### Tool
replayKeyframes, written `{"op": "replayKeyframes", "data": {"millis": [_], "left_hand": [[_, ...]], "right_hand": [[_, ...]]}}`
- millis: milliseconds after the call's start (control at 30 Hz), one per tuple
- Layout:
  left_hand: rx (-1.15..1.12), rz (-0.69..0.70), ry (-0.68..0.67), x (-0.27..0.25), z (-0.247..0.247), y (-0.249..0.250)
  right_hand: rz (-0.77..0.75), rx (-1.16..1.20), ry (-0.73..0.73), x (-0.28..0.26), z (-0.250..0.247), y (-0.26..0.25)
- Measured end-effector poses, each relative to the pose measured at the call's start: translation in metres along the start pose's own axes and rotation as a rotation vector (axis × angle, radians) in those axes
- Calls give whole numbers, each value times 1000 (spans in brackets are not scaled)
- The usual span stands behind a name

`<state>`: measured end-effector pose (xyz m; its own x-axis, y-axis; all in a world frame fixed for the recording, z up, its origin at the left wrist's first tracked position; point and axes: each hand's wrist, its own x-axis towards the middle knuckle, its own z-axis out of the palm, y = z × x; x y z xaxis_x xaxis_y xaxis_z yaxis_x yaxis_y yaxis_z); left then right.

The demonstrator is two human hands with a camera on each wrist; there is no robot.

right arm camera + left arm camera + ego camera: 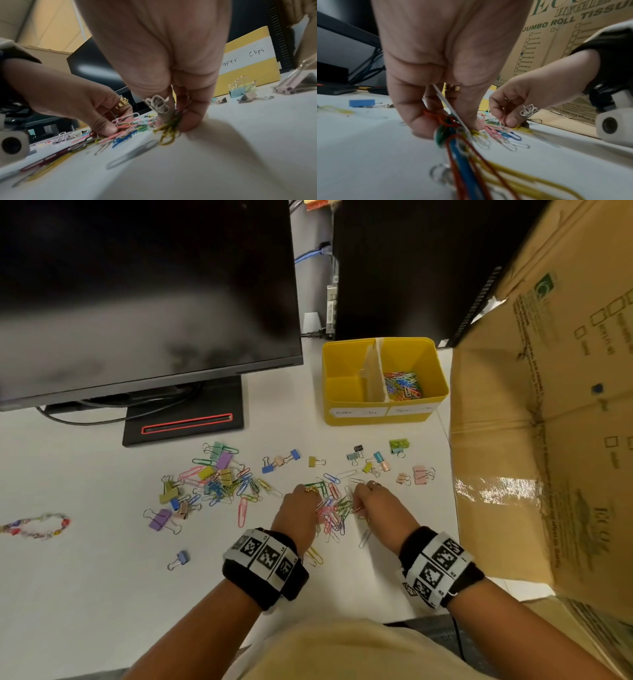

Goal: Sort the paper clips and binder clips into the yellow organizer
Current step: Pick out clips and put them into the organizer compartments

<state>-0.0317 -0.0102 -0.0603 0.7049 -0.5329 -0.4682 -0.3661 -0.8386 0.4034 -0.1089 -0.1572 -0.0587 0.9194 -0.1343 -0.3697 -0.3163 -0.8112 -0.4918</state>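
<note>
The yellow organizer [383, 419] stands at the back of the white desk; its right compartment holds coloured paper clips [402, 386], and no clips show in its left one. A heap of paper clips [334, 510] lies between my hands. My left hand [301, 513] has its fingers curled round a bunch of paper clips [448, 125] at the heap's left side. My right hand [371, 505] pinches a cluster of yellow and green paper clips [169, 127] against the desk. Mixed paper clips and binder clips [219, 477] lie further left, and small binder clips [376, 462] lie ahead.
A monitor [144, 296] on its stand [185, 422] fills the back left. A large cardboard box [541, 440] walls off the right side. A beaded bracelet [37, 525] lies at the far left. One purple binder clip [180, 559] sits alone near the front.
</note>
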Motion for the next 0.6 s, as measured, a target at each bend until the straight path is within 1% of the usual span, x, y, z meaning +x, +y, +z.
{"op": "replayKeyframes", "data": {"millis": [67,167,267,333,400,467,533,600], "left_hand": [[-21,-5,-14,5,-8,0],[-56,27,-5,11,-33,10],[-173,64,8,22,-68,33],[-273,126,50,35,-92,56],[-334,210,88,55,-110,85],[-440,268,127,78,-124,119],[-546,271,168,106,-131,151],[-617,225,192,132,-133,175]], "right_hand": [[-9,115,-2,-1,-5,4],[38,373,52,-2,-17,13],[63,492,125,2,-46,21],[65,565,255,14,-74,29],[77,660,452,32,-107,38],[106,677,626,52,-140,45],[148,634,754,71,-170,48],[216,519,806,88,-189,51]]}}
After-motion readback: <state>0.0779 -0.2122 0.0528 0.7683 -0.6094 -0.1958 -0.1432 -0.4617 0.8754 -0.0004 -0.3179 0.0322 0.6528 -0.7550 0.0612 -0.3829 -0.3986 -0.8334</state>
